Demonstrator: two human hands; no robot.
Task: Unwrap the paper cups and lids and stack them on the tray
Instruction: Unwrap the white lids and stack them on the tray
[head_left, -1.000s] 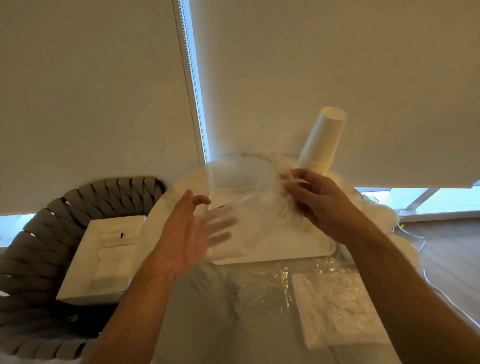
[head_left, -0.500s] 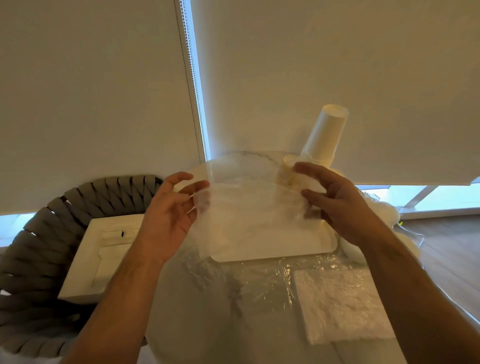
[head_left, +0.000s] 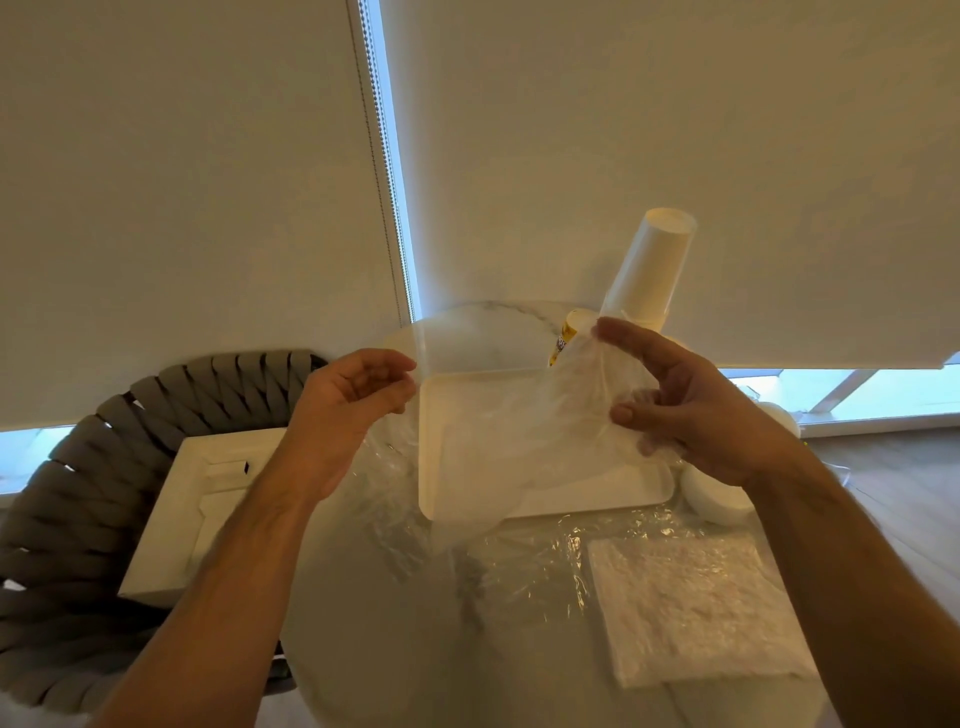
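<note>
1. Pale roller blinds are hanging behind a round marble-patterned counter (head_left: 395, 649), with a woven grey chair (head_left: 67, 493) sitting to its left and carrying a white box (head_left: 192, 509).
2. The tray (head_left: 613, 493) is lying flat toward the far side of the counter, and its visible surface is not yet holding any cups or lids.
3. A stack of paper cups (head_left: 649, 265) is standing upside down just beyond the tray's far right corner, already out of its wrapper; whether it is touching the tray I cannot tell.
4. The right hand (head_left: 691, 405) is pinching a thin clear plastic wrapper (head_left: 519, 441) and holding it up over the tray, so the film is draping down across it.
5. The left hand (head_left: 353, 400) is hovering near the tray's left edge with fingers loosely curled; it seems to be pinching the wrapper's left edge, though the film is too faint there to be sure.
6. More crumpled clear film (head_left: 524, 566) is lying on the counter in front of the tray, beside a flat white packet (head_left: 696, 608).
7. White rounded items, possibly lids (head_left: 711, 499), are sitting by the tray's right end, partly hidden.
8. In my judgement the unwrapping is largely finished, while the stacking onto the tray is still waiting to begin.
</note>
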